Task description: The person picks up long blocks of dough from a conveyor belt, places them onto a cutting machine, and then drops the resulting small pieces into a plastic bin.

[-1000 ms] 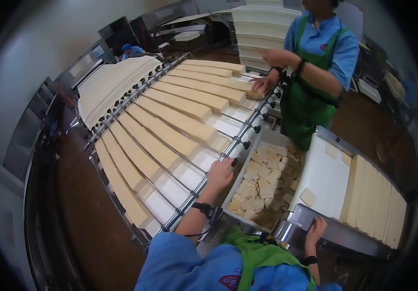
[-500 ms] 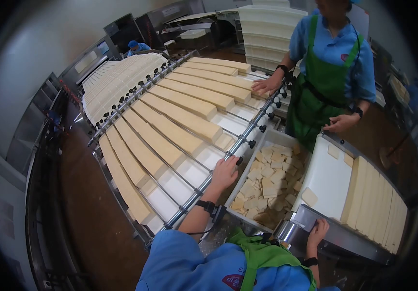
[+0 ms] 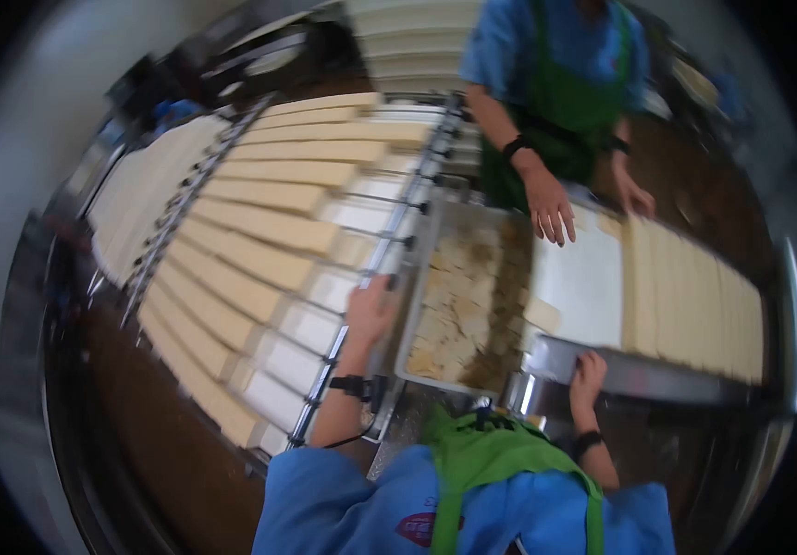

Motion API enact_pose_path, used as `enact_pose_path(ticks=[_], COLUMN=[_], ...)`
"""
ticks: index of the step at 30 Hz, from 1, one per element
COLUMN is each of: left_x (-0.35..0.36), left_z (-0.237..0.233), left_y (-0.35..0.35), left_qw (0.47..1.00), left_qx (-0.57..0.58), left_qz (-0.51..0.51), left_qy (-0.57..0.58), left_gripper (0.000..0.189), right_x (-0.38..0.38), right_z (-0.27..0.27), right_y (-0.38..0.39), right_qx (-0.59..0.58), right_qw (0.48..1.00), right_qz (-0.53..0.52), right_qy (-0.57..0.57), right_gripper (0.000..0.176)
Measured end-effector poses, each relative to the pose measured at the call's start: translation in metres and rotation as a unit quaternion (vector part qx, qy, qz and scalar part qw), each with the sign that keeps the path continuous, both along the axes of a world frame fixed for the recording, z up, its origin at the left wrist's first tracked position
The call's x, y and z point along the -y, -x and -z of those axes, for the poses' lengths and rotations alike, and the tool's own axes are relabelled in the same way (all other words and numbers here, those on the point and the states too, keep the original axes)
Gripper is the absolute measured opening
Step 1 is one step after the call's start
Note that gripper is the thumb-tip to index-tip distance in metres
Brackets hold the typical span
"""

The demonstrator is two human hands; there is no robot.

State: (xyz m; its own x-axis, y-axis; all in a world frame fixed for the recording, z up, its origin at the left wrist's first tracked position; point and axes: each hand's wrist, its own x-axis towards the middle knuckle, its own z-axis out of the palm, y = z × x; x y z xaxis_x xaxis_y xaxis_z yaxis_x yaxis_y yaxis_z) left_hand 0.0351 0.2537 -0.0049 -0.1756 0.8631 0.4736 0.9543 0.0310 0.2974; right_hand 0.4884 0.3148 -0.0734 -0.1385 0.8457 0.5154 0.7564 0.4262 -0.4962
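My left hand (image 3: 372,313) is at the steel rail (image 3: 335,347) on the right side of the slab rack, beside a black knob; motion smears its fingers. Long pale yellow slabs (image 3: 264,227) lie in lanes between thin rods to its left. My right hand (image 3: 589,377) has its fingers bent over the near metal edge (image 3: 643,370) of a white board (image 3: 588,277). A row of upright pale slices (image 3: 690,296) fills the board's right part. Between my hands, a bin (image 3: 405,356) holds many flat square pieces (image 3: 454,305).
Across the board stands a co-worker (image 3: 569,102) in a green apron, one hand (image 3: 551,205) over the board's left part and the other (image 3: 637,199) by the slices. A second white rack (image 3: 153,190) is at the far left. Brown floor (image 3: 153,407) shows at the left.
The view has turned right, so the rack and bin appear further left. The co-worker's hand has left the slab rack and is now over the white board; the other is at the slices.
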Motion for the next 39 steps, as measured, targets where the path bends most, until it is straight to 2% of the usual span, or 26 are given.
enact_pose_path(ticks=[2,3,5,6,7,8,9,12,15,19,20,23,28,30,33,39], left_x=[0.002,0.0,0.001,0.001,0.002,-0.001,0.002,0.003,0.004,0.004,0.004,0.005,0.005,0.004,0.005,0.002], left_z=[-0.014,-0.009,-0.011,-0.007,-0.022,-0.025,-0.015,-0.012,-0.015,-0.013,-0.013,-0.015,-0.022,-0.02,-0.02,-0.025], left_y=[-0.007,-0.003,-0.006,-0.004,-0.014,-0.017,-0.013,-0.009,-0.013,-0.01,-0.01,-0.013,-0.02,-0.018,-0.018,-0.022], left_qw=[0.997,0.999,0.998,0.999,0.995,0.991,0.996,0.995,0.994,0.994,0.994,0.993,0.992,0.992,0.993,0.989], left_qx=[0.029,0.012,0.032,0.046,0.077,0.121,0.083,0.079,0.084,0.086,0.089,0.086,0.1,0.097,0.092,0.109], left_qz=[-0.015,0.006,-0.009,0.012,-0.016,0.008,-0.011,-0.011,-0.023,-0.02,-0.017,-0.021,-0.019,-0.019,-0.017,-0.03], left_qy=[0.067,0.032,0.053,0.021,0.068,0.062,0.043,0.053,0.068,0.065,0.067,0.072,0.075,0.076,0.076,0.091], left_gripper=[0.055,0.055,0.055,0.054,0.052,0.053,0.054,0.057,0.057,0.056,0.057,0.058,0.058,0.057,0.056,0.055], right_x=[-0.001,-0.002,-0.003,-0.003,-0.003,0.004,-0.001,-0.003,-0.003,-0.002,-0.001,0.0,-0.03,-0.055,-0.081,-0.076], right_z=[-0.006,-0.004,-0.001,0.002,0.003,0.002,0.0,0.004,0.003,0.001,-0.001,-0.011,-0.014,0.001,0.013,0.02], right_y=[0.002,0.002,0.003,0.003,0.005,-0.002,0.006,0.007,0.008,0.007,0.004,-0.008,-0.078,-0.114,-0.145,-0.12], right_qx=[-0.022,-0.024,-0.043,-0.047,-0.051,-0.054,-0.06,-0.045,-0.066,-0.075,-0.097,-0.215,-0.213,-0.213,-0.278,-0.333], right_qw=[1.0,1.0,0.999,0.999,0.999,0.998,0.998,0.999,0.998,0.997,0.994,0.973,0.942,0.918,0.882,0.877], right_qz=[-0.008,-0.01,-0.008,-0.002,0.001,0.016,-0.004,-0.001,-0.009,-0.015,-0.033,0.005,0.256,0.333,0.378,0.326], right_qy=[-0.002,-0.012,0.004,0.003,0.002,0.008,0.012,0.011,-0.011,-0.004,0.029,0.078,-0.033,-0.014,0.047,0.119], right_gripper=[0.019,0.018,0.017,0.017,0.017,0.017,0.016,0.02,0.014,0.015,0.019,0.022,0.042,0.051,0.055,0.057])
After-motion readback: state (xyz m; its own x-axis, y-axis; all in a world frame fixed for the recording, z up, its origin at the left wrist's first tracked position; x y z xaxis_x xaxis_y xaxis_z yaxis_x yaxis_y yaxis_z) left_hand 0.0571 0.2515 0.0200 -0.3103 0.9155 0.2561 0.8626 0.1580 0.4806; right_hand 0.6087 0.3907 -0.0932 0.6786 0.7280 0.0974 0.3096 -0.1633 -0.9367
